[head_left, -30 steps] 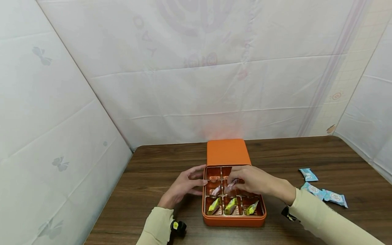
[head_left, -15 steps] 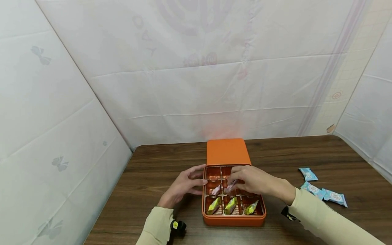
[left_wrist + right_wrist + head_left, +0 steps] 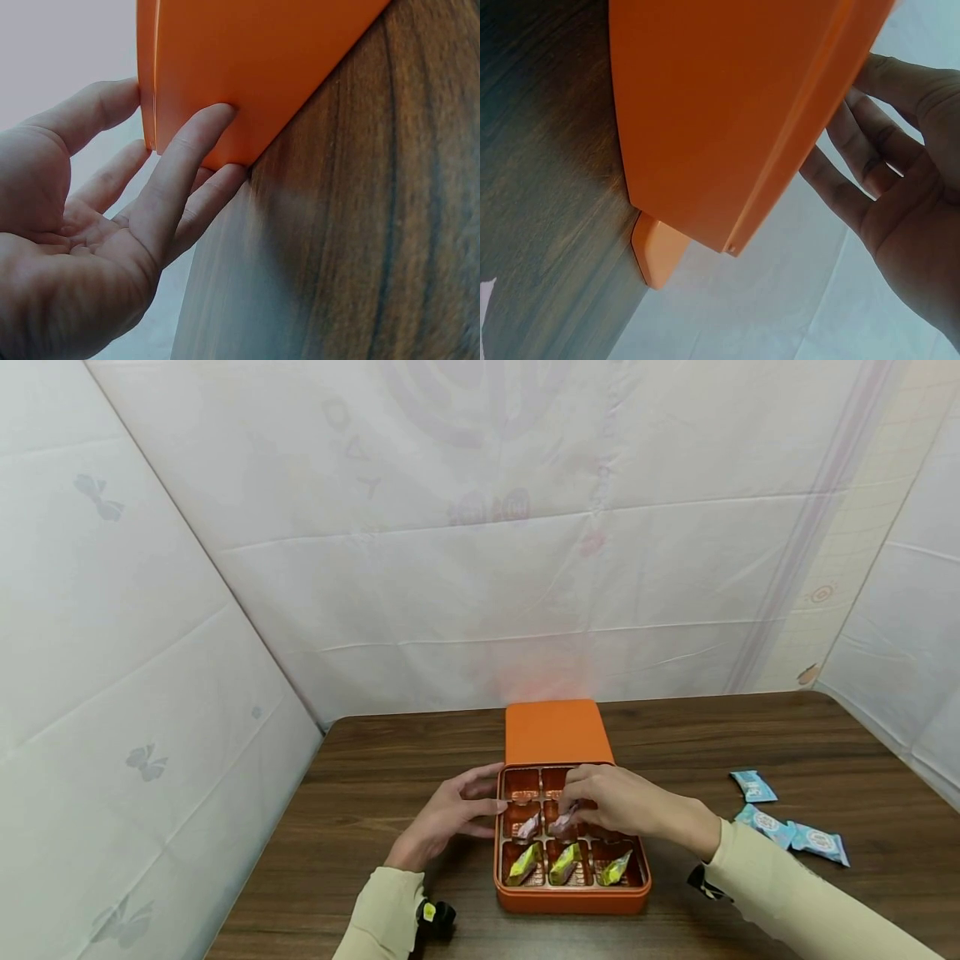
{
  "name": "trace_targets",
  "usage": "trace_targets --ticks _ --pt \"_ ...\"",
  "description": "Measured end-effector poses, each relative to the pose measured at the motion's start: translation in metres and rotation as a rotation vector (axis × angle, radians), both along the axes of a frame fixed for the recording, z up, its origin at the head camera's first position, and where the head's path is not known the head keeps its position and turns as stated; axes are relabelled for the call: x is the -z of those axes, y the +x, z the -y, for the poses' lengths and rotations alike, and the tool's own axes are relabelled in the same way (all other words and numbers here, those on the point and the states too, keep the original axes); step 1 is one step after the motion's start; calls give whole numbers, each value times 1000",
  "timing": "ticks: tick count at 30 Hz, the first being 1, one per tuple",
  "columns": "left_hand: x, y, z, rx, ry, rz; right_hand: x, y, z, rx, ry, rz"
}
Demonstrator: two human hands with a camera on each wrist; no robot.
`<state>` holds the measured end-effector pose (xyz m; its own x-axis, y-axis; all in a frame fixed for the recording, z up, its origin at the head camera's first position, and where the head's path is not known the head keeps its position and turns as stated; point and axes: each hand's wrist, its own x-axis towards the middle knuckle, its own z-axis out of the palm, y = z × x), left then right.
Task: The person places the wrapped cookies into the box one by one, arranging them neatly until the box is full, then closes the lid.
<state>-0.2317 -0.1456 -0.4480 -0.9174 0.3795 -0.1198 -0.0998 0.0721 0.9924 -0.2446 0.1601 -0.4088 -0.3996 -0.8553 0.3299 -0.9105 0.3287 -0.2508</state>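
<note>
We are filling the box (image 3: 572, 893) on the tabletop (image 3: 375, 793). Our right hand (image 3: 622, 806) pinches a pink candy (image 3: 564, 817) over the middle row; our left hand (image 3: 442, 818), fingers straight, steadies the box's left wall. Next, we judge, the candy must be released into its cell.

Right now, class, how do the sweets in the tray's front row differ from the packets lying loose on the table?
The front-row sweets have yellow-green wrappers; the loose packets are light blue. The sweets sit one per compartment inside the orange tray; the packets lie outside it on the wooden table, to its right. Both groups number three, and no hand touches them.
</note>
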Motion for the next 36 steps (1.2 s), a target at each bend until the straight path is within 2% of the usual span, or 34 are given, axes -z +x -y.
trace_targets --ticks 11,20,36 --pt "0 0 0 -7 -12 -3 0 1 -1 14 -6 -25" --pt "1 0 1 -4 -11 -5 -4 5 -6 71 -1 40" --pt "1 0 1 -1 -11 -11 -9 9 -24 153 -26 96"
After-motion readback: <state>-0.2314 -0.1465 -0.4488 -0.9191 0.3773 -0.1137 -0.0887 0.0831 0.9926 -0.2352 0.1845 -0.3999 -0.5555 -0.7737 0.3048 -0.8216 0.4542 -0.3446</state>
